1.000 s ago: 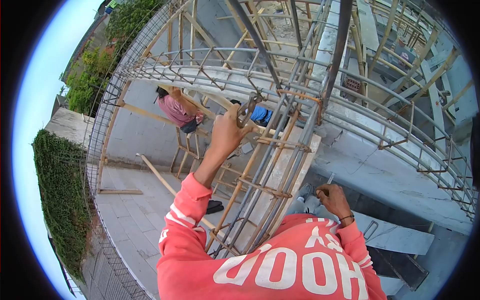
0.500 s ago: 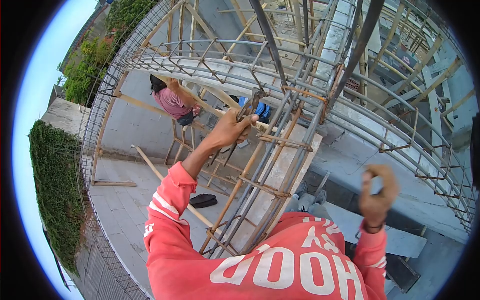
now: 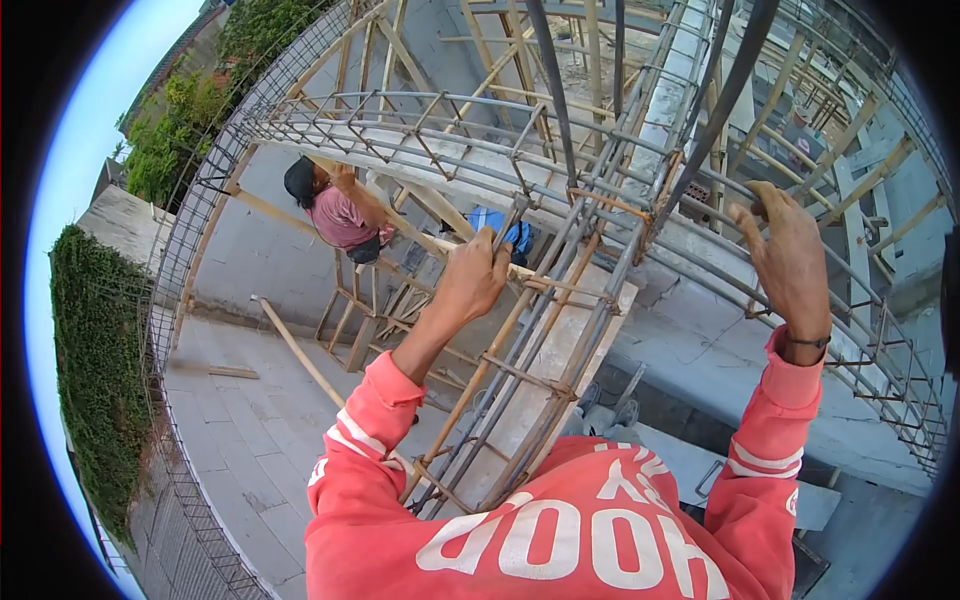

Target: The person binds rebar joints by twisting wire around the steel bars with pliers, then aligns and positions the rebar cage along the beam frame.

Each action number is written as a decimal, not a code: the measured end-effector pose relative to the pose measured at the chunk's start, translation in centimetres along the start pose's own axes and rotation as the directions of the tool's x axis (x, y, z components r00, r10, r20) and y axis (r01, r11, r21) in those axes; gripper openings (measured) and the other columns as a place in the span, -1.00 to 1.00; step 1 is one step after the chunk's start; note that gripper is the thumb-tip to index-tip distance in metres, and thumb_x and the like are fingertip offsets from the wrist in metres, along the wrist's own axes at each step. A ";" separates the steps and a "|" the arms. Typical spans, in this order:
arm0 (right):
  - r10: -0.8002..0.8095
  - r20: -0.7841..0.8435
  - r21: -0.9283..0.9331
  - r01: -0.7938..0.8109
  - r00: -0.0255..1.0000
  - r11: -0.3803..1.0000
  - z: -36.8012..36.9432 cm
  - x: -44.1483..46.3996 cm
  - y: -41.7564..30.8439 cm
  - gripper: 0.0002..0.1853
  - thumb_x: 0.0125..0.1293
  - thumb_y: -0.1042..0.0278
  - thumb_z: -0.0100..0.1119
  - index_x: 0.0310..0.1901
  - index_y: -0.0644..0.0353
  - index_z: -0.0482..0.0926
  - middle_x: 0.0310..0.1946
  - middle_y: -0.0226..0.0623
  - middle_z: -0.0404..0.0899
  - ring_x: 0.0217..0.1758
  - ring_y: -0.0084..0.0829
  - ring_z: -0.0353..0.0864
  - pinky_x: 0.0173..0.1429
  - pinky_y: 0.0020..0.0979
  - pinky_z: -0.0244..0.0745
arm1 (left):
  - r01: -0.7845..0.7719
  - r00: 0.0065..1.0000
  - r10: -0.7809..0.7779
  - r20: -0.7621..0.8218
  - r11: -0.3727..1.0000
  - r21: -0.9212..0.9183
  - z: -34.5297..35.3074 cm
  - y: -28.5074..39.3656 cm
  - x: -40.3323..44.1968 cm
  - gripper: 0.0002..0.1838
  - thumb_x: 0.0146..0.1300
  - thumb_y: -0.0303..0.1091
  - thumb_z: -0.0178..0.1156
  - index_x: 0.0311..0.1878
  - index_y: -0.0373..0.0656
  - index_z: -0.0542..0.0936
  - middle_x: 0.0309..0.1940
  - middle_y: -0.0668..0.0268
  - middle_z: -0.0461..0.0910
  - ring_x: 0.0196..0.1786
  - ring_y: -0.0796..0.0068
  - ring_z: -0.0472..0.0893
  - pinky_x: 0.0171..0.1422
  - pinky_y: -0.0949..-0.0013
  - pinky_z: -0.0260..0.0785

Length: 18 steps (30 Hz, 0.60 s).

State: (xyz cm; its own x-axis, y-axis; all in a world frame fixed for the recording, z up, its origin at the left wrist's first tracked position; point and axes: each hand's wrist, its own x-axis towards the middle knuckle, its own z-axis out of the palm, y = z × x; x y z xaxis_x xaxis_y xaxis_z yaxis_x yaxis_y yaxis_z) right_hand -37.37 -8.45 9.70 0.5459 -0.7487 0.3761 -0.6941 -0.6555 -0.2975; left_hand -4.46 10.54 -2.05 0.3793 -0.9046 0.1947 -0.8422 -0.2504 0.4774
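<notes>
My left hand (image 3: 474, 280) is closed round a pair of metal pincers (image 3: 513, 214), whose head points up at the steel bars beside the column top. My right hand (image 3: 786, 255) is raised at the right, over the curved rebar cage (image 3: 845, 312). Its fingers are bent and apart, with no object visible between them. Between my hands, upright column bars (image 3: 560, 330) with square ties cross the horizontal bars. A rusty tie (image 3: 612, 203) lies across this junction.
A person in a pink shirt (image 3: 345, 215) is below at the left, beside timber pieces. Someone in blue (image 3: 488, 222) is partly hidden behind my left hand. Long dark bars (image 3: 722, 110) rise above the junction. A pale block wall (image 3: 720, 335) runs right.
My right hand has risen from low by my body to the rebar at the right, and its fingers have spread. My left hand still holds the pincers near the column bars.
</notes>
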 end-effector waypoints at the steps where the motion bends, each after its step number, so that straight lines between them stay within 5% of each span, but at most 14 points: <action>1: 0.002 -0.004 -0.016 -0.002 1.000 1.000 0.1 -0.1 -0.1 -0.62 0.47 0.11 0.21 0.08 0.26 0.60 -0.16 -0.03 0.68 -0.04 0.02 0.64 0.05 -0.06 0.47 | -0.002 1.000 0.002 0.001 1.000 -0.003 -0.1 -0.4 0.0 -0.65 0.50 -0.22 0.12 -0.19 -0.41 0.45 -0.40 -0.30 0.60 -0.22 -0.39 0.61 -0.12 -0.24 0.40; 4: -0.020 -0.089 -0.077 0.013 0.996 0.997 0.3 -0.7 -0.3 -0.63 0.49 0.10 0.18 0.08 0.24 0.60 -0.14 -0.06 0.67 -0.01 -0.02 0.64 0.10 -0.09 0.46 | -0.033 0.990 0.048 0.136 0.994 -0.108 -0.5 -0.2 0.7 -0.63 0.51 -0.18 0.11 -0.17 -0.41 0.44 -0.42 -0.30 0.59 -0.23 -0.41 0.60 -0.11 -0.23 0.39; 7: -0.018 -0.091 -0.130 0.006 0.996 0.992 0.3 -0.8 -0.4 -0.64 0.49 0.12 0.17 0.10 0.23 0.60 -0.12 -0.08 0.67 0.01 -0.04 0.63 0.11 -0.10 0.45 | 0.158 0.959 -0.118 0.258 0.977 -0.141 -0.6 0.8 0.9 -0.61 0.50 -0.15 0.14 -0.15 -0.40 0.45 -0.43 -0.28 0.60 -0.24 -0.41 0.61 -0.13 -0.23 0.41; 9: -0.036 -0.125 -0.135 0.019 0.992 0.991 0.5 -0.8 -0.2 -0.65 0.49 0.12 0.17 0.09 0.23 0.61 -0.11 -0.08 0.68 0.01 -0.04 0.63 0.11 -0.10 0.45 | 0.111 0.993 -0.105 -0.047 0.983 0.144 0.8 0.7 0.3 -0.61 0.41 -0.15 0.23 -0.16 -0.39 0.47 -0.43 -0.24 0.62 -0.26 -0.36 0.63 -0.16 -0.21 0.45; 12: -0.066 -0.165 -0.133 0.044 0.984 0.990 1.1 -0.9 -0.4 -0.66 0.48 0.12 0.17 0.05 0.23 0.63 -0.11 -0.08 0.68 0.01 -0.04 0.64 0.12 -0.09 0.45 | 0.179 0.979 -0.151 -0.139 0.958 0.224 1.3 1.3 -0.2 -0.64 0.31 -0.21 0.30 -0.20 -0.38 0.49 -0.42 -0.21 0.64 -0.26 -0.31 0.66 -0.19 -0.21 0.47; 15: -0.050 -0.223 -0.103 0.027 0.973 0.994 0.9 -1.1 -0.4 -0.66 0.45 0.12 0.20 -0.02 0.25 0.65 -0.12 -0.06 0.70 -0.01 -0.02 0.64 0.11 -0.07 0.46 | 0.065 0.998 -0.062 -0.021 0.978 0.197 0.7 -0.7 -0.3 -0.68 0.25 -0.28 0.29 -0.13 -0.38 0.54 -0.36 -0.20 0.66 -0.21 -0.28 0.68 -0.14 -0.15 0.49; 18: -0.069 -0.244 -0.087 0.049 0.967 0.995 0.9 -1.3 0.4 -0.66 0.41 0.09 0.23 -0.06 0.25 0.65 -0.20 -0.05 0.69 -0.07 -0.03 0.67 0.10 -0.07 0.48 | -0.087 0.977 0.149 0.155 0.933 -0.350 0.4 -4.9 0.6 -0.60 0.26 -0.34 0.27 0.11 -0.35 0.58 -0.32 -0.06 0.68 -0.21 -0.05 0.70 -0.03 0.04 0.49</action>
State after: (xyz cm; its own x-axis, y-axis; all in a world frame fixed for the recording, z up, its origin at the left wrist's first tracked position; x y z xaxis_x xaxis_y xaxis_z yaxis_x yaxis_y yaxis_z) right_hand -37.87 -7.82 8.28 0.4614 -0.6547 0.5987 -0.7045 -0.6806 -0.2012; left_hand -0.30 11.12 -4.64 0.1851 -0.9743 0.1287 -0.6845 -0.0339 0.7282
